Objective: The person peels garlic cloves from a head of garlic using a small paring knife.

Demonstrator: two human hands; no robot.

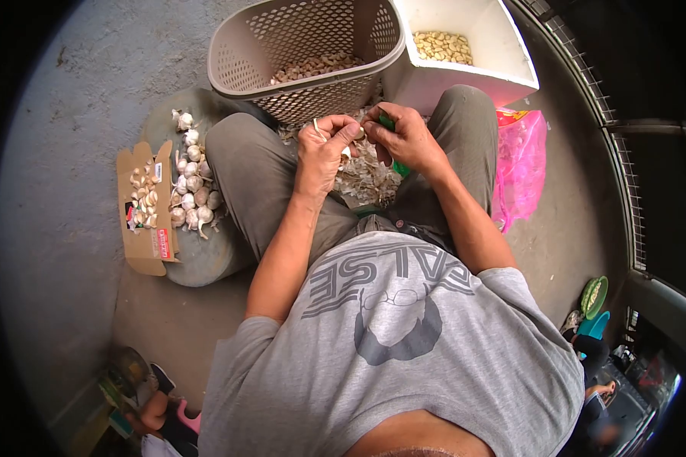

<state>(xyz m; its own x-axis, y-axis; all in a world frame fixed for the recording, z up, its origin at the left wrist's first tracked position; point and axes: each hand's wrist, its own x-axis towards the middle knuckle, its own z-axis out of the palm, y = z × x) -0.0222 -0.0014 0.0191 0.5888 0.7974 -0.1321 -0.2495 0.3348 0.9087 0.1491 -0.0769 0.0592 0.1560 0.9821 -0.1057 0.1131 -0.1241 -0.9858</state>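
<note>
Between my knees, both hands meet over a heap of papery garlic skins [362, 177]. My left hand [326, 154] pinches a pale garlic clove [359, 133] between thumb and fingers, and a loose strip of skin hangs by its wrist side. Closed fingers of my right hand [405, 137] wrap round what looks like a small green-handled knife [386, 120], mostly hidden in the palm. The right thumb is close to the clove. Left of my knee lie several whole garlic bulbs [193, 183] and an opened cardboard box [141, 247] bearing loose cloves [144, 196].
A perforated basket [305, 90] holding unpeeled-looking cloves stands ahead. Beside it, a white foam box [476, 72] contains pale peeled cloves. A pink plastic bag [522, 164] lies right of my knee. Other people are partly visible at both lower edges, with a green basin [594, 297] at right.
</note>
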